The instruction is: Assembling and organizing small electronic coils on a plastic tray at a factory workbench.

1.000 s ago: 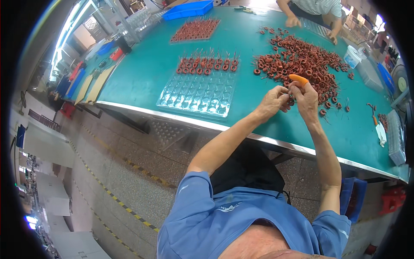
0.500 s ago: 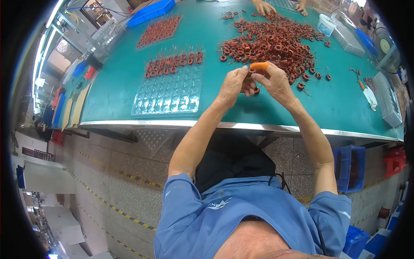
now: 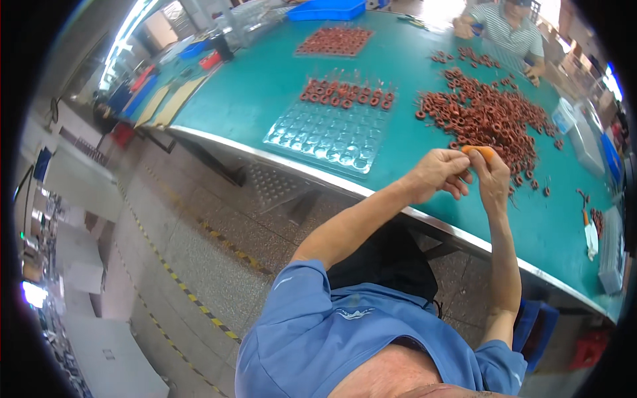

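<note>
Over the near part of the green table, my left hand and my right hand meet with fingertips pinched together. An orange cover wraps a finger of my right hand. Whatever lies between the fingertips is hidden by the fingers. Just beyond my hands spreads a big heap of reddish-brown ring-shaped wire coils with thin leads. To the left, a clear plastic tray has coils standing in its far rows; its nearer pockets hold none.
A second tray full of coils and a blue bin lie farther back. Across the table sits a person in a striped shirt. On the right are a white tub, stacked clear trays and an orange-handled tool.
My view has swung left, so the table appears tilted and shifted right. My hands stay together, fingertips pinched. The person across has drawn a hand back from the coil heap.
</note>
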Available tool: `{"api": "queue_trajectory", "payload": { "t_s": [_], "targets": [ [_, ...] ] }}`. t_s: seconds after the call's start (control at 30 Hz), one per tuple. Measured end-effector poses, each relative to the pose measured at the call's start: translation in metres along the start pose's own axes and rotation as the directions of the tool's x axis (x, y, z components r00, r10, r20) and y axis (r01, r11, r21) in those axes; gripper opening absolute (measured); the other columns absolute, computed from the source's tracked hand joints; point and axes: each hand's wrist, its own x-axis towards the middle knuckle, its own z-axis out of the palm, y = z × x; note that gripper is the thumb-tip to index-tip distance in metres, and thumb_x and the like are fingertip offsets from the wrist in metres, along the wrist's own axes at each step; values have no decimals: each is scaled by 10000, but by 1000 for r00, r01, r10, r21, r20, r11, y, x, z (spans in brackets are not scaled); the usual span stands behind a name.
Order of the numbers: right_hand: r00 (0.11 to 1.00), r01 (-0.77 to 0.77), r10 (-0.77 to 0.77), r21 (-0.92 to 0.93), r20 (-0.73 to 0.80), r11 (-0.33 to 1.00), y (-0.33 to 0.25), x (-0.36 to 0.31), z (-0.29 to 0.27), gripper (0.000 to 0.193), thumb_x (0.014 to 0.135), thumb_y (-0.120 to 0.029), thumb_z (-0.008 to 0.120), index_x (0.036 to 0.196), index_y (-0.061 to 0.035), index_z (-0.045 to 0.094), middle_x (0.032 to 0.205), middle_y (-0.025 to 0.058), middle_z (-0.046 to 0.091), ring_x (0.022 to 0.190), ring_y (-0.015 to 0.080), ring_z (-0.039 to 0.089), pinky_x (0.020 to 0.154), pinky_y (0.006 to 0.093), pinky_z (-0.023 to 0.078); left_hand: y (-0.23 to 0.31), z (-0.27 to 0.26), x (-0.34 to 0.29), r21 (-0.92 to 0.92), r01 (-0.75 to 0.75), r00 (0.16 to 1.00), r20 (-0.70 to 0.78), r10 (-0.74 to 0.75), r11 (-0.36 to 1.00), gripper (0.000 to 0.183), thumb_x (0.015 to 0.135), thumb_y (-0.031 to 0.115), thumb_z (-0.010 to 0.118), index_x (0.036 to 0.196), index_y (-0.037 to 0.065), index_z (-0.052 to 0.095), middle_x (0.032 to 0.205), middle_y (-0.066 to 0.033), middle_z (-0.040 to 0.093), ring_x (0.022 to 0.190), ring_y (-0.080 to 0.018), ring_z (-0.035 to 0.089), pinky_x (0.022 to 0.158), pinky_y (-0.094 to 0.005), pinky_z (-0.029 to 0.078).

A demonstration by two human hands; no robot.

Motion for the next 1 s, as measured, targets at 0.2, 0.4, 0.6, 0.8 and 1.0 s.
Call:
{"api": "queue_trajectory", "payload": {
  "t_s": [0.2, 0.4, 0.6, 0.8, 1.0],
  "targets": [
    [723, 593, -687, -571, 68, 568, -25, -5, 9, 127, 802, -65, 710, 853, 32, 645, 914, 84, 626, 908, 277, 593, 809, 385, 453, -9, -17, 11, 15, -266, 959, -94, 266, 964, 207, 968, 205, 571, 1000, 12, 638, 780, -35, 611, 614, -112, 584, 563, -254, 495],
    [988, 104, -108, -38, -110, 994, 7, -6, 19, 170, 924, -143, 627, 955, 10, 695, 981, 18, 649, 808, 109, 581, 681, 263, 462, -13, -13, 3, 31, -278, 943, -184, 279, 960, 195, 975, 186, 548, 951, 2, 609, 758, -44, 596, 587, -107, 574, 499, -251, 478],
    [993, -105, 116, 277, -25, 955, 33, -15, 36, 284, 971, -246, 587, 1127, -13, 632, 927, 24, 632, 782, 56, 553, 633, 216, 452, -9, -20, -5, 207, -313, 898, -253, 360, 927, 160, 975, 135, 497, 1022, -13, 534, 729, -45, 570, 564, -104, 558, 492, -249, 471],
    [982, -190, 173, 325, 79, 926, 30, -23, 33, 328, 984, -300, 558, 1037, 7, 658, 776, 4, 627, 671, 54, 544, 592, 207, 436, -1, -3, -21, 434, -353, 922, 10, 387, 829, 172, 957, 64, 472, 1100, -26, 504, 739, -51, 563, 611, -111, 587, 542, -251, 486],
    [995, -84, 96, 254, -36, 963, 25, -28, 27, 282, 985, -249, 554, 978, 4, 677, 748, 10, 631, 655, 63, 558, 565, 222, 430, 7, 12, -30, 620, -339, 906, 13, 423, 708, 170, 938, 54, 500, 1078, -35, 539, 709, -64, 608, 557, -107, 576, 503, -256, 473]
  ]
}}
